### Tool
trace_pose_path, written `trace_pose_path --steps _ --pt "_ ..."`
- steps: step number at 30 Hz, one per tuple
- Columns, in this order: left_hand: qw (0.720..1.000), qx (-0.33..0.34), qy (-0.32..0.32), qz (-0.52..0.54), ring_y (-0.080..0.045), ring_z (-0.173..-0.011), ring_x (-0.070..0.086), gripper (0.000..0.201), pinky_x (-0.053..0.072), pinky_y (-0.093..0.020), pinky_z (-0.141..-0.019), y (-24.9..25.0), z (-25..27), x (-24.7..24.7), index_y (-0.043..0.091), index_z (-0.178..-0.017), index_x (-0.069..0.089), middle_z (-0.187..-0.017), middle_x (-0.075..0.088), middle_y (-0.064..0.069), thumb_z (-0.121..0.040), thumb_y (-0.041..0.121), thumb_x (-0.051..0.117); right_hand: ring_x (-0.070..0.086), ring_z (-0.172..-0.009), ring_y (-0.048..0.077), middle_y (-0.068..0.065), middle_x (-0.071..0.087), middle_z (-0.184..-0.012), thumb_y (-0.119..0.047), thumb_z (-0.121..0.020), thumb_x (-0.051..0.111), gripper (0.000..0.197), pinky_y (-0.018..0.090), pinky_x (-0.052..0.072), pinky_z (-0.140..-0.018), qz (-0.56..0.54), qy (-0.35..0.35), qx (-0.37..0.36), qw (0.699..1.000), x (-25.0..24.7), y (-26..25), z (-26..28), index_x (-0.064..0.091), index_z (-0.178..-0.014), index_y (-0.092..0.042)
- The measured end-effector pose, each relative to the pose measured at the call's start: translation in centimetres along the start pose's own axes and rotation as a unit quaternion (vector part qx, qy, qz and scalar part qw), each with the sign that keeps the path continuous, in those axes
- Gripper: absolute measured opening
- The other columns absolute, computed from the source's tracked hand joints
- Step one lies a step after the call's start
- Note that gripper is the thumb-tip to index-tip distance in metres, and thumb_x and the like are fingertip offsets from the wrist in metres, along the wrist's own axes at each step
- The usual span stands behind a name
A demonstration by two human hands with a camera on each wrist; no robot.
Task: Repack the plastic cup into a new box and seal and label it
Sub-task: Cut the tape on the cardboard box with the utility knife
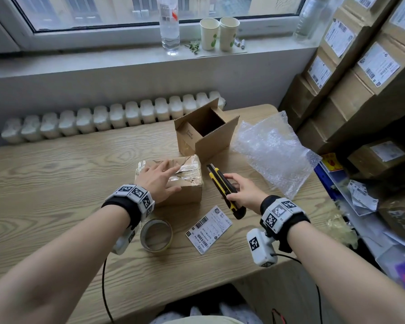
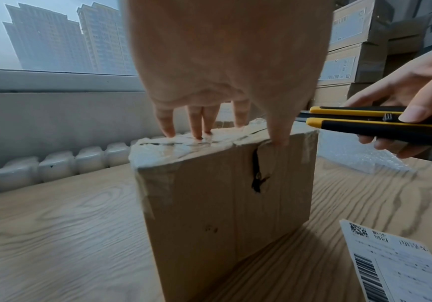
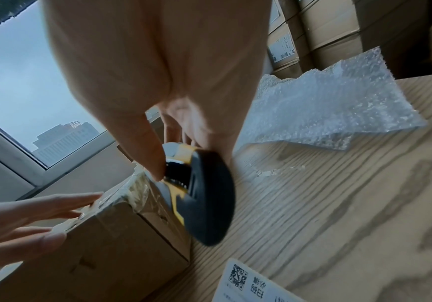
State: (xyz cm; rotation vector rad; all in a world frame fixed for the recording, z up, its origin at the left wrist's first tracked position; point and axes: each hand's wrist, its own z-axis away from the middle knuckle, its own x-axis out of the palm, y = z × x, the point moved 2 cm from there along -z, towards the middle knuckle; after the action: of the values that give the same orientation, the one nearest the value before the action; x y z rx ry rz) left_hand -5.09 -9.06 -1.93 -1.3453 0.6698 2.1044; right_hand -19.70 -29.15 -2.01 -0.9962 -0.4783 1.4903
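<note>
Taped box (image 1: 173,181) under flat left hand (image 1: 158,181)

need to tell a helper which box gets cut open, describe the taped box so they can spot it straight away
On the pale wooden table, find the open, empty brown cardboard box standing upright. Just in front sits the smaller, closed brown cardboard box, with the left hand resting on top. Only this one is wrapped in crinkled clear tape.
</note>
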Motion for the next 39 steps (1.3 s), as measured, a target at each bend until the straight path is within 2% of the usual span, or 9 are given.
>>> trace_pose_path --steps 3,7,11,14,18,21,31,34,39 --pt "1.0 0.008 -0.002 0.001 -0.024 -0.143 0.014 0.055 0.014 -0.044 -0.114 0.0 0.0 -0.1 0.046 -0.142 0.025 -0.157 0.01 -0.004 -0.09 0.06 0.039 0.062 -0.106 0.027 0.016 0.063 -0.112 0.012 -0.082 0.055 0.059 0.041 0.051 -0.092 -0.02 -0.002 0.008 1.0 0.1 0.0 -0.2 0.044 -0.134 -0.015" --pt "1.0 0.01 -0.02 -0.007 -0.029 -0.144 0.003 0.054 0.006 -0.048 -0.115 -0.1 -0.5 -0.2 0.045 -0.133 0.036 -0.157 0.006 -0.007 -0.084 0.06 0.051 0.063 -0.104 0.031 0.022 0.065 -0.11 0.014 -0.082 0.055 0.053 0.046 0.051 -0.092 -0.027 -0.004 0.02 0.999 0.4 -0.2 -0.5 0.047 -0.129 -0.009" --pt "1.0 0.024 -0.009 0.003 -0.027 -0.139 0.021 0.071 0.016 -0.045 -0.112 0.3 -0.8 -0.1 0.035 -0.137 0.03 -0.151 0.024 -0.009 -0.078 0.057 0.061 0.063 -0.105 0.037 0.028 0.064 -0.11 0.015 -0.082 0.054 0.049 0.05 0.05 -0.093 -0.035 -0.001 0.028 0.999 0.4 -0.3 -0.7 0.048 -0.126 -0.005" --pt "1.0 0.011 0.009 0.02 -0.024 -0.139 0.024 0.088 0.018 -0.043 -0.113 0.3 -0.7 -0.1 0.024 -0.145 0.019 -0.151 0.026 -0.006 -0.077 0.055 0.064 0.062 -0.106 0.039 0.028 0.063 -0.11 0.017 -0.081 0.053 0.048 0.05 0.048 -0.094 -0.054 0.007 0.036 0.998 0.2 -0.2 -0.6 0.048 -0.125 -0.003" --pt "1.0 -0.003 0.012 0.023 -0.02 -0.139 0.025 0.09 0.019 -0.042 -0.114 0.4 -0.6 -0.1 0.02 -0.144 0.022 -0.151 0.028 -0.002 -0.074 0.057 0.066 0.059 -0.1 0.024 0.006 0.061 -0.097 0.015 -0.081 0.056 0.049 0.038 0.05 -0.09 -0.034 0.011 0.026 0.999 0.4 -0.4 -0.3 0.049 -0.128 0.001" --pt "0.999 -0.009 0.02 0.03 -0.021 -0.138 0.027 0.093 0.021 -0.04 -0.113 0.4 -0.5 0.0 0.02 -0.144 0.023 -0.151 0.029 -0.001 -0.071 0.059 0.067 0.057 -0.096 0.019 0.001 0.06 -0.092 0.017 -0.081 0.055 0.054 0.027 0.052 -0.08 -0.034 0.014 0.012 0.999 0.6 -0.7 0.1 0.046 -0.131 -0.001" --pt "0.999 0.006 -0.018 0.04 -0.029 -0.143 0.015 0.083 0.024 -0.051 -0.113 0.3 0.0 0.4 0.039 -0.145 0.021 -0.157 0.011 0.01 -0.076 0.056 0.064 0.058 -0.093 0.015 0.008 0.061 -0.104 0.015 -0.083 0.053 0.06 0.014 0.049 -0.066 0.029 0.001 -0.009 1.0 0.4 -2.3 0.8 0.045 -0.137 -0.011" --pt "0.998 0.026 -0.041 0.03 -0.029 -0.144 0.01 0.079 0.024 -0.053 -0.113 -0.1 -0.2 0.5 0.047 -0.143 0.017 -0.157 0.006 0.013 -0.078 0.056 0.062 0.058 -0.095 0.017 0.006 0.06 -0.105 0.014 -0.084 0.053 0.061 0.016 0.048 -0.066 0.056 -0.006 -0.005 0.998 0.1 -2.5 0.8 0.044 -0.138 -0.012" --pt "0.998 0.037 -0.043 0.021 -0.028 -0.144 0.009 0.082 0.023 -0.052 -0.114 -0.5 -0.5 0.7 0.047 -0.143 0.015 -0.157 0.005 0.015 -0.078 0.054 0.063 0.058 -0.097 0.016 0.005 0.06 -0.108 0.012 -0.084 0.054 0.061 0.019 0.05 -0.07 0.094 -0.01 -0.008 0.996 -0.2 -3.0 0.7 0.044 -0.139 -0.012"
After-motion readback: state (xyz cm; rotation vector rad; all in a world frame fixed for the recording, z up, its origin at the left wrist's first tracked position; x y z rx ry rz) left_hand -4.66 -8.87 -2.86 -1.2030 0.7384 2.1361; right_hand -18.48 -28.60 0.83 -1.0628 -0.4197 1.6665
